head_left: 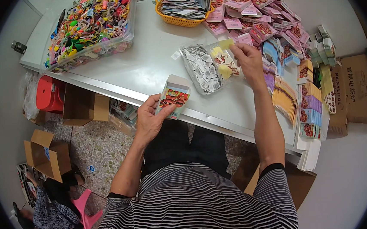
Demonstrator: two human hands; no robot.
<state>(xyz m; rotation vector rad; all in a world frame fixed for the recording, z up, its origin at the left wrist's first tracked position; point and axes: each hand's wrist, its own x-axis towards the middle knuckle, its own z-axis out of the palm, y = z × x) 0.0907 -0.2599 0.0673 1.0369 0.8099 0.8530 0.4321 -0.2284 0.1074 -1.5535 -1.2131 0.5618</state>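
Note:
A small printed carton [175,97] is held upright in my left hand [149,120] at the table's near edge, thumb across its front. The carton's top flap stands up; its inside is hidden. My right hand [250,62] is closed in a pinch on a thin yellow slip [226,44]. Just below that hand lies a clear plastic tray, with a pile of small white packets [201,69] on its left side. Yellow printed slips [224,62] fill its right side.
At the far left stands a clear bin [132,34] of colourful small plastic pieces. A yellow basket [180,21] holds flat packets. Pink cartons [262,15] heap at the far right; stacked cartons [310,109] line the right edge. A person [57,210] is at lower left, beside a pink chair [84,212].

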